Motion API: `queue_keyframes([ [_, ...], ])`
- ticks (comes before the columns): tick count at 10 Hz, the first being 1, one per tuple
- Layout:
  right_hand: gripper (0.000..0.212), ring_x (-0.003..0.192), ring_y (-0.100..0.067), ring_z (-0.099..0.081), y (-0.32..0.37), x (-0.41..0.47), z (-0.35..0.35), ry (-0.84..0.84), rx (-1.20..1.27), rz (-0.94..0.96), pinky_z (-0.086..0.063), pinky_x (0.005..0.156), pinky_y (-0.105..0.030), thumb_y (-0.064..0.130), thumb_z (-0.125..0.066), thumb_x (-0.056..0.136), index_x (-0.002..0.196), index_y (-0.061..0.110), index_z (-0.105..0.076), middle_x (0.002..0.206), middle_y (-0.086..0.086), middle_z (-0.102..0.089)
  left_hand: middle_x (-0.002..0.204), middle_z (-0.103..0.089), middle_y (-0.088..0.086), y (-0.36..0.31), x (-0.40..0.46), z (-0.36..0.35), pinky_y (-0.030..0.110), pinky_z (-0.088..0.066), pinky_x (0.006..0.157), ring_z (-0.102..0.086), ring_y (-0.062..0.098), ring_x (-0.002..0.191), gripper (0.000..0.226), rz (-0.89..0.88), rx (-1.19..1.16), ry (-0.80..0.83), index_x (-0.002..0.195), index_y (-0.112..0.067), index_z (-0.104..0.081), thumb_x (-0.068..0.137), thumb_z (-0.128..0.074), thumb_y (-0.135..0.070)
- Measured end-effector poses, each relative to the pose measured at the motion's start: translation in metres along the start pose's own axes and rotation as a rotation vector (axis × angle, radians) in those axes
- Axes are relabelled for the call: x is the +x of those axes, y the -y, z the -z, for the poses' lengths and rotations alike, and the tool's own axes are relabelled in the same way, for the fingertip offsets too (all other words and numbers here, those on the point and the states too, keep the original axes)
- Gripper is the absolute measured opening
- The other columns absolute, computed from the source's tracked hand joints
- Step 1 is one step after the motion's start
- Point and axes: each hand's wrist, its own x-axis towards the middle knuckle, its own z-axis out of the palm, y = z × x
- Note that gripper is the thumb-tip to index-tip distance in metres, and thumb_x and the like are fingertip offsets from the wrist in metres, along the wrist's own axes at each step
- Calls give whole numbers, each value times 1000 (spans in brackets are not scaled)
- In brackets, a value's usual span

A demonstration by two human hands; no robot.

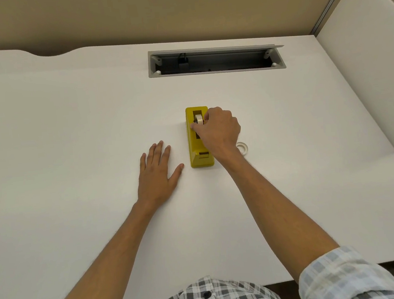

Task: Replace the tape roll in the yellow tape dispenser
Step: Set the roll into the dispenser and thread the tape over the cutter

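The yellow tape dispenser (pixel 200 146) stands on the white desk (pixel 71 141), its cutter end toward me. A pale tape roll (pixel 198 120) sits upright in the dispenser's slot. My right hand (pixel 218 129) reaches over the dispenser from the right, with thumb and fingers pinched on that roll. A second, whitish tape roll (pixel 244 148) lies flat on the desk just right of the dispenser, partly hidden behind my right wrist. My left hand (pixel 157 174) rests flat on the desk, fingers spread, a short way left of the dispenser and apart from it.
An open grey cable tray (pixel 215 59) is sunk into the desk beyond the dispenser, with a black plug inside. A white partition panel (pixel 370 67) rises at the right edge. The desk's near edge runs by my checked shirt (pixel 208 296).
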Motion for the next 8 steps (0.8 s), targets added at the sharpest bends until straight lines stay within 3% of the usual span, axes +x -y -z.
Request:
queue_keyframes([
  [1,38,77,-25,-63,-5,-1,1,-17,15,56,-40,60,-30,46,-73,76,99,16,-66,86,1,-68,159,-25,6,0,0,-1,44,-10,121,-16,21,148,65,0,-4,-4,147,-15,-35,95,-35,-53],
  [2,52,93,-25,-64,-14,-1,1,39,25,218,-49,72,-35,42,-67,84,129,22,-53,114,-1,-64,159,-25,6,0,0,-1,43,-10,121,-16,21,148,65,-2,-7,-11,146,-14,-35,95,-34,-53],
  [3,51,100,-25,-62,-19,3,3,112,-4,326,-50,77,-38,39,-60,89,136,25,-48,125,-2,-58,159,-25,6,0,0,-1,43,-10,120,-15,21,148,65,-6,-17,-17,146,-14,-35,95,-35,-53],
  [4,34,97,-25,-62,-23,9,3,173,-30,404,-50,75,-37,36,-54,93,122,20,-63,121,-1,-56,158,-26,5,-1,2,0,42,-8,120,-15,20,148,63,19,-74,-8,145,-14,-37,94,-40,-51],
  [5,30,93,-23,-63,-25,10,4,161,-8,433,-51,73,-36,34,-51,95,116,19,-66,119,-1,-58,157,-29,6,-6,7,1,44,-8,120,-17,21,148,58,74,-152,-9,143,-14,-41,94,-48,-45],
  [6,34,94,-20,-64,-30,14,6,115,0,499,-51,72,-33,34,-47,99,124,18,-62,126,0,-58,151,-38,7,-22,20,5,48,-15,117,-23,23,145,52,146,-279,-60,140,-15,-44,94,-52,-39],
  [8,31,93,-19,-64,-41,20,12,110,-34,629,-50,69,-31,35,-52,95,115,17,-67,118,2,-65,152,-37,7,-49,56,23,44,-24,114,-26,23,143,56,47,-337,-122,142,-18,-43,92,-56,-41],
])
